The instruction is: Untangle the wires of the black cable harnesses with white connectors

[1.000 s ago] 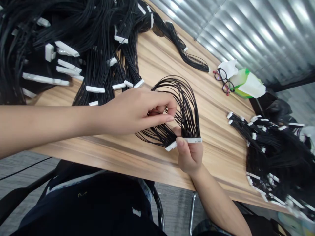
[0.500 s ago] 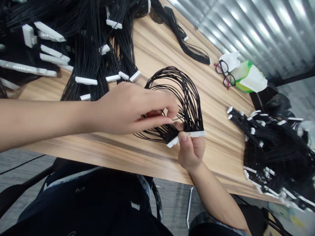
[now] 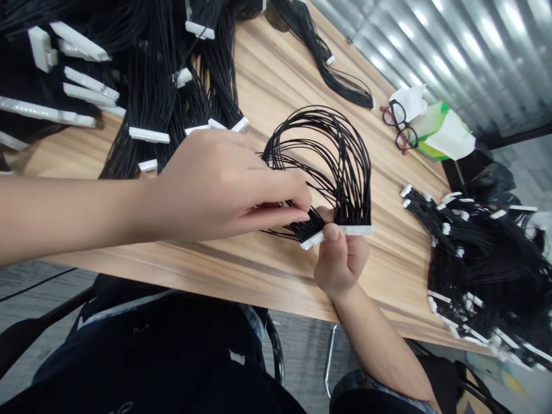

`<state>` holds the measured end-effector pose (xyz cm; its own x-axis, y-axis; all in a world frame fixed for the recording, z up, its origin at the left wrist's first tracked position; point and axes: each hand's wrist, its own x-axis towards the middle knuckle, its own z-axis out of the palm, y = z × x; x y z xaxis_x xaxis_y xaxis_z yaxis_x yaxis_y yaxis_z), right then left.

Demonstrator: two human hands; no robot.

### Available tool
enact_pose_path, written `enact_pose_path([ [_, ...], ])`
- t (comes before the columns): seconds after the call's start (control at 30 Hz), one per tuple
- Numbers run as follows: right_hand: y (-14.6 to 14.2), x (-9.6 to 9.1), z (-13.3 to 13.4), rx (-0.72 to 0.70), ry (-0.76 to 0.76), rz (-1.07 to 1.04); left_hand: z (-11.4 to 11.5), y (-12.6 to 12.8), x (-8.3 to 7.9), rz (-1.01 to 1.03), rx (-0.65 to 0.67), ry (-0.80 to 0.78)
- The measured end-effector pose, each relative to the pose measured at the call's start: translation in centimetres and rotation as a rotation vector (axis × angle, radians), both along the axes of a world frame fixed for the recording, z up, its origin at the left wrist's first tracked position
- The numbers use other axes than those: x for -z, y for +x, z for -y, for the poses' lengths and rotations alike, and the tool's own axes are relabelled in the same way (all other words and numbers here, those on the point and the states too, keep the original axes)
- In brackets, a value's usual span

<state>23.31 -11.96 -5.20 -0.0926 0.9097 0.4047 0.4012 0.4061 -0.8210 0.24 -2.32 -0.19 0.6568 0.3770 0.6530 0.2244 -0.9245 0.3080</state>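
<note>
A black wire harness (image 3: 334,155) arches in a loop over the wooden table (image 3: 267,86), both ends fitted with white connectors (image 3: 357,230). My right hand (image 3: 340,261) pinches the two connectors together from below, thumb on top. My left hand (image 3: 228,184) reaches in from the left with fingers pressed together around the wires just behind the connectors.
A large heap of black harnesses with white connectors (image 3: 107,75) covers the table's far left. Another pile (image 3: 483,259) lies at the right. Black-and-red glasses (image 3: 399,126) and a green-white tissue pack (image 3: 440,135) sit at the far right. One loose harness (image 3: 336,75) lies at the back.
The looped harness has spread wider and shifted slightly right. My right hand moved a little right with the connectors. My left fingers closed lower, nearer the connector ends.
</note>
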Motion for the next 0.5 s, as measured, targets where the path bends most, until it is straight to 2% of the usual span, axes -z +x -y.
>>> enact_pose_path([
  [0.13, -0.6, -0.2, -0.1, -0.036, 0.109, -0.077, -0.4, 0.2, -0.5, -0.074, 0.03, 0.017],
  [0.33, -0.8, -0.7, 0.0, -0.021, 0.108, 0.01, -0.4, 0.3, -1.0, -0.123, 0.055, -0.015],
  [0.5, -0.6, -1.5, -0.4, -0.093, 0.116, 0.143, -0.2, 0.5, -0.6, -0.19, 0.166, -0.134],
])
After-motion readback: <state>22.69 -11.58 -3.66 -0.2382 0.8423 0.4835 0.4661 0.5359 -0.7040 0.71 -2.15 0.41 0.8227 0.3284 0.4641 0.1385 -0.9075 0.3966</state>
